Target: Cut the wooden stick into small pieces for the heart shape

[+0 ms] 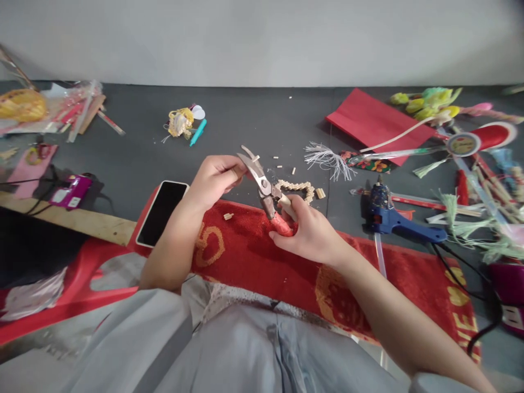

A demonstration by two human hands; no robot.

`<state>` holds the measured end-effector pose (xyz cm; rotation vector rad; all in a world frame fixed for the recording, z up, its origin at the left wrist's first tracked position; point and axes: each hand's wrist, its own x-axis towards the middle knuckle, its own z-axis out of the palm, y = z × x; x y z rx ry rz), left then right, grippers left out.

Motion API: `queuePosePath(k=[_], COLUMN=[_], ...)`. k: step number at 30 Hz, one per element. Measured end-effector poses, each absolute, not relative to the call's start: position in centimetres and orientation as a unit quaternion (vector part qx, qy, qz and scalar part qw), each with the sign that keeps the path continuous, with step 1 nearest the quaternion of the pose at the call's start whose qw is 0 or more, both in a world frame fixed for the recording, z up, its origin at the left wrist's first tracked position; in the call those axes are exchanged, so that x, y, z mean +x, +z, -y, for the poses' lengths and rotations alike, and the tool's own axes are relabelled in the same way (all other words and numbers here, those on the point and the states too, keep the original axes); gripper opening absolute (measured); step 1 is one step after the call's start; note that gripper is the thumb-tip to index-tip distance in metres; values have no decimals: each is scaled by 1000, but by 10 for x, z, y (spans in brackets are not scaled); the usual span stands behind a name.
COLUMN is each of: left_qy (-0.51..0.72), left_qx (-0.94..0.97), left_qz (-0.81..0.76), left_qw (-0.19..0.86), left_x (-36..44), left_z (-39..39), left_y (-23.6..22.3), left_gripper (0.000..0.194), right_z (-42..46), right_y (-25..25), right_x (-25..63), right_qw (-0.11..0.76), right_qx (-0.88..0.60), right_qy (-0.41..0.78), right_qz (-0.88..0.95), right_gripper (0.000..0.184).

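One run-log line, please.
right hand: holds red-handled metal shears, blades open | left hand: beside blades | short pale stick: between blades

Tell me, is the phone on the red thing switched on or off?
Its screen looks off: the phone shows a plain black front, with no picture lit up.

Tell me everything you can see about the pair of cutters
The cutters have two metal blades, curved and spread apart, meeting at a round pivot. Below it, the metal looks brownish and worn; one grip is red, the other pale. The right hand holds the grips above the red towel, with the blades angled away from the body, toward the upper left. A small pale piece sits at the blades, and the left hand is close beside them.
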<state>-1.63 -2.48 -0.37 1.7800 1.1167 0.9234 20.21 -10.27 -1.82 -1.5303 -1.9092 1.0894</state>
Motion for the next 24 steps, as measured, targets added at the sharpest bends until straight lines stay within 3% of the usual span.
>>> queuePosePath(k=[3,6,12,14,17,24], left_qy=[360,338,331,346,339,229], left_qx=[712,748,803,816,850,889], left_qz=[-443,-459,-496,-458,-401,-340], left_qw=[409,340,-5,-67,-45,204], left_x=[-16,-13,2,6,11,21], left_z=[25,29,40,45,51,49], left_y=[1,6,-2,-8,-14,-17], left_gripper=[35,39,26,24,26,59], right_z=[105,107,108,106,104,105], right_y=[-18,-19,-28,-32,-38,-45], right_x=[200,197,190,189,187,178], right_qw=[229,232,239,251,305,411], right_qx=[-562,-570,-609,-615,-586,-501], right_qy=[390,378,410,441,503,557], right_qz=[692,692,636,604,557,520], right_gripper=[37,38,44,45,44,41])
